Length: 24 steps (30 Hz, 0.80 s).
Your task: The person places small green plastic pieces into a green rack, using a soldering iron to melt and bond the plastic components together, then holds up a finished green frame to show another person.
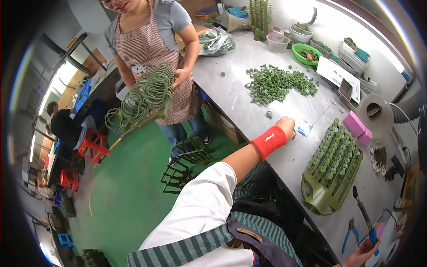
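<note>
My left hand, in a red wristband, is over the near side of the metal table with its fingers curled in. What they hold, if anything, is hidden. A small blue-and-white packet lies just right of it, and one loose green ring sits beyond. At the lower right edge my right hand is closed around the blue grip of a dark, long-shafted tool like a soldering iron. Blue-handled pliers lie beside it. An olive rack filled with rows of small green pieces rests between my hands.
Small green rings lie heaped on the table. Behind are a green bowl, a phone, pink blocks and a duct nozzle. Across the table corner, a person in a checked apron holds a rack of large green rings.
</note>
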Each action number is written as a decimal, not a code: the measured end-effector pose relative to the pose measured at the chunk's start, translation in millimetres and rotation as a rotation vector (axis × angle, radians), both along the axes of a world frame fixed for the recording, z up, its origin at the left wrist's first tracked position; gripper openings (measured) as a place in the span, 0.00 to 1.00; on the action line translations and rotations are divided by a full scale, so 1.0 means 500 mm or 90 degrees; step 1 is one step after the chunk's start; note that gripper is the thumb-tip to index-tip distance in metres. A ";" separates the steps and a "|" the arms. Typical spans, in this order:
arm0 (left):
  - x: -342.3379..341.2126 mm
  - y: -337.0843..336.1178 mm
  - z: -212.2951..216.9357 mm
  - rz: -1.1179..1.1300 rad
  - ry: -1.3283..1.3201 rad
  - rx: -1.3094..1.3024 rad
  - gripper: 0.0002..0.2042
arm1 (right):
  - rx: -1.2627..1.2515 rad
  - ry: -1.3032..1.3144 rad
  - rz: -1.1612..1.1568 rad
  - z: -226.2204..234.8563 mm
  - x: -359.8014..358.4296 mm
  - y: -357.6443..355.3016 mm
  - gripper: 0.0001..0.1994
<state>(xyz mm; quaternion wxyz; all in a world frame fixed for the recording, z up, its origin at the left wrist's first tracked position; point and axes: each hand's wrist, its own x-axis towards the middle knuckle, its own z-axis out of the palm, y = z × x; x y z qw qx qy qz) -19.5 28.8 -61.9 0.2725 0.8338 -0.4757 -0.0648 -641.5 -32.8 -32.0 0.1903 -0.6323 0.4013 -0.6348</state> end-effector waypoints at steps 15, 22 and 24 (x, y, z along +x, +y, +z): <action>0.003 0.038 -0.030 -0.064 0.169 -0.176 0.09 | -0.080 0.075 0.026 0.093 0.140 0.024 0.25; -0.001 0.041 -0.049 -0.046 0.231 -0.208 0.11 | -0.129 0.051 -0.015 0.051 0.111 -0.005 0.28; -0.017 0.052 -0.042 -0.036 0.181 -0.217 0.15 | -0.103 0.014 -0.003 0.041 0.097 -0.019 0.29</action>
